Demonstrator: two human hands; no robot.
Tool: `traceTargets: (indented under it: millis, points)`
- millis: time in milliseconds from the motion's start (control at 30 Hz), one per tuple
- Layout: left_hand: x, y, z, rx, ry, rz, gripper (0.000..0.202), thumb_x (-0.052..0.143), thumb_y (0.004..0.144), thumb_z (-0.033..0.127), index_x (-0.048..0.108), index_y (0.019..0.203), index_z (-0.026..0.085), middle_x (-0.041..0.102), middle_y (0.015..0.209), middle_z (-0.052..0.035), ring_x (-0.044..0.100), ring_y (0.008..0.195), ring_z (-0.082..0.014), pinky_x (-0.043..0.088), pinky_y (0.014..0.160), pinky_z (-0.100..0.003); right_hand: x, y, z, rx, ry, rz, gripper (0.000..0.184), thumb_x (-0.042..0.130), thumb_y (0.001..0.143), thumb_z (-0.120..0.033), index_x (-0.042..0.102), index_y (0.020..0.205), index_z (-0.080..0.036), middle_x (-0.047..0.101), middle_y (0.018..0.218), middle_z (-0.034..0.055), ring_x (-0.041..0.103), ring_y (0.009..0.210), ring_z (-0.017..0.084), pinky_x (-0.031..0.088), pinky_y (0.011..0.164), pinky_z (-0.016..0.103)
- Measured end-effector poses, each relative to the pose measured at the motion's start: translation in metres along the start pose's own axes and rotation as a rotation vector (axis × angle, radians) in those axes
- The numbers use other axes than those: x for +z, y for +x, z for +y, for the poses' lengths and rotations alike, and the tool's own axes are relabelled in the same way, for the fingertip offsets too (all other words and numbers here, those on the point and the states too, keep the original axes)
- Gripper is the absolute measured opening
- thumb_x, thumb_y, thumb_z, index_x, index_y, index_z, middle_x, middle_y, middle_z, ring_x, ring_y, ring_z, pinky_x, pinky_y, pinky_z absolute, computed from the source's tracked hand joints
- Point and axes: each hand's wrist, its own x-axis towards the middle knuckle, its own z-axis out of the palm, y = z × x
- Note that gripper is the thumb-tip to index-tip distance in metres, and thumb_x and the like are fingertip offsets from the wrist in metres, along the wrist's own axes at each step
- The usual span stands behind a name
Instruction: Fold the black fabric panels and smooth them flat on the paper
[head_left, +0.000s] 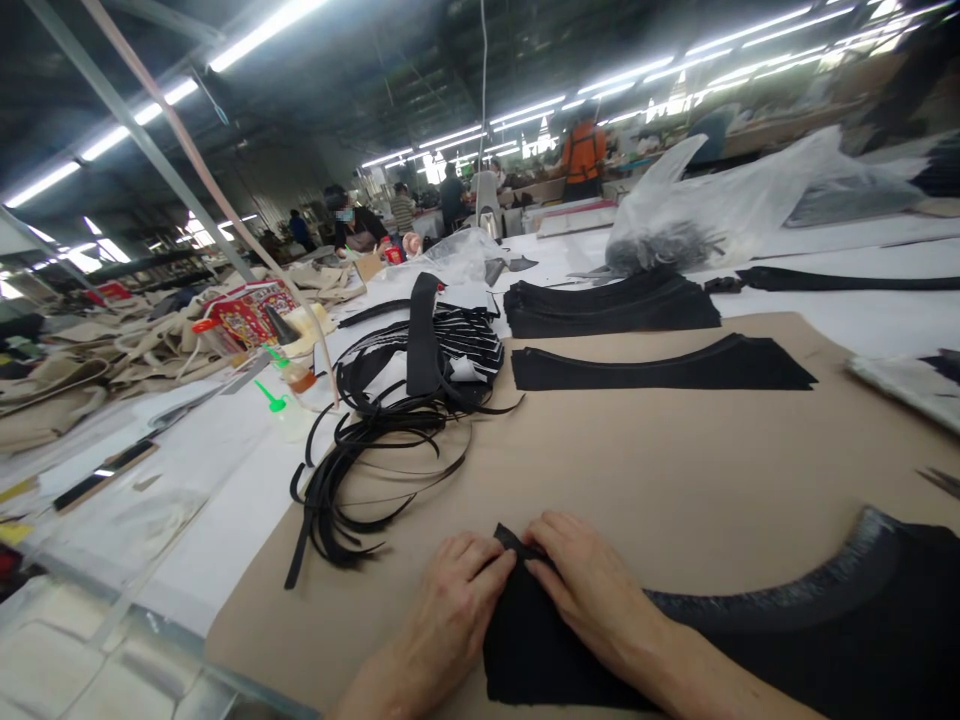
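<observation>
A black fabric piece [540, 650] lies on the brown cardboard sheet [637, 470] at the near edge. My left hand [454, 610] rests on the piece's left side, fingers bent and pressed together at its top corner. My right hand [589, 590] lies over the same corner from the right, fingers curled down onto the fabric. The fingertips of both hands meet at the corner. A stack of curved black pieces with grey edges [847, 610] sits just to the right.
A tangle of black strips [367, 460] lies to the left of the hands. Cut black pieces [660, 370] and a stack [607, 300] lie farther back, with a plastic bag [720, 210] behind. Glue bottles with green caps [281, 405] stand at left. Other people work at far tables.
</observation>
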Motion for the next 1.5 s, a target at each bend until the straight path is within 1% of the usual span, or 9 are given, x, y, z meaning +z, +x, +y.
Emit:
traceTargets:
  millis: [133,267,400,600,833,1067,1200,1300,1500]
  points:
    - [0.005,-0.003,0.000,-0.006,0.063,0.018,0.041,0.038,0.093,0.008,0.048,0.131,0.019,0.057,0.117,-0.0091,0.053,0.104,-0.0219,0.050,0.091,-0.039,0.004,-0.003,-0.001,-0.015,-0.010,0.028,0.019,0.048,0.087,-0.005,0.059,0.098,-0.017,0.057,0.097,0.0071,0.051,0.095,0.024,0.043,0.088,0.042]
    - [0.007,-0.003,-0.002,-0.030,0.087,0.064,0.038,0.039,0.093,0.010,0.049,0.129,0.018,0.056,0.119,-0.0105,0.053,0.108,-0.0222,0.051,0.092,-0.039,0.010,-0.007,-0.001,-0.063,-0.048,0.048,0.022,0.043,0.089,-0.004,0.059,0.097,-0.017,0.056,0.097,0.0080,0.050,0.094,0.024,0.044,0.086,0.043]
    - [0.005,-0.003,-0.005,-0.013,0.149,0.021,0.037,0.042,0.094,0.013,0.049,0.130,0.018,0.058,0.119,-0.0098,0.056,0.106,-0.0239,0.052,0.091,-0.043,0.015,-0.010,0.003,-0.147,-0.142,0.082,0.026,0.041,0.089,-0.003,0.060,0.101,-0.016,0.056,0.096,0.0087,0.050,0.090,0.024,0.044,0.082,0.042]
    - [0.001,-0.005,-0.004,-0.009,0.188,-0.013,0.039,0.043,0.094,0.014,0.048,0.132,0.019,0.059,0.120,-0.0091,0.056,0.108,-0.0242,0.051,0.093,-0.044,0.017,-0.012,0.003,-0.257,-0.261,0.183,0.035,0.048,0.081,0.002,0.061,0.106,-0.017,0.058,0.095,0.0066,0.050,0.085,0.021,0.042,0.079,0.035]
    - [-0.004,-0.004,-0.006,-0.072,0.107,-0.051,0.041,0.045,0.093,0.015,0.048,0.133,0.023,0.058,0.121,-0.0070,0.053,0.110,-0.0235,0.049,0.095,-0.046,0.022,-0.012,0.005,-0.341,-0.370,0.249,0.041,0.052,0.075,0.001,0.060,0.111,-0.017,0.059,0.096,0.0053,0.048,0.083,0.019,0.037,0.078,0.033]
    - [-0.007,-0.009,-0.019,-0.054,-0.042,0.023,0.031,0.047,0.094,0.016,0.055,0.123,0.024,0.060,0.117,-0.0055,0.051,0.110,-0.0214,0.046,0.099,-0.043,0.030,-0.015,0.010,-0.360,-0.475,0.253,0.051,0.053,0.073,-0.001,0.054,0.123,-0.014,0.061,0.104,0.0057,0.049,0.088,0.020,0.035,0.084,0.036]
    - [-0.008,-0.012,-0.020,-0.036,0.018,0.033,0.032,0.045,0.095,0.016,0.055,0.124,0.022,0.060,0.118,-0.0067,0.052,0.109,-0.0223,0.047,0.097,-0.044,0.033,-0.017,0.010,-0.348,-0.508,0.257,0.054,0.051,0.076,-0.003,0.051,0.129,-0.014,0.061,0.108,0.0063,0.050,0.093,0.020,0.037,0.087,0.038]
    - [-0.010,-0.012,-0.017,-0.025,0.049,0.018,0.032,0.044,0.095,0.016,0.054,0.125,0.021,0.061,0.117,-0.0069,0.053,0.108,-0.0221,0.049,0.094,-0.042,0.036,-0.018,0.010,-0.327,-0.542,0.250,0.055,0.049,0.078,-0.005,0.050,0.132,-0.015,0.061,0.111,0.0076,0.051,0.096,0.022,0.040,0.089,0.042]
    - [-0.013,-0.011,-0.015,-0.004,0.112,0.004,0.032,0.044,0.094,0.016,0.054,0.124,0.021,0.060,0.121,-0.0064,0.053,0.110,-0.0225,0.048,0.096,-0.043,0.046,-0.019,0.020,-0.331,-0.586,0.199,0.062,0.042,0.079,-0.006,0.042,0.140,-0.016,0.059,0.123,0.0115,0.052,0.105,0.029,0.044,0.090,0.053]
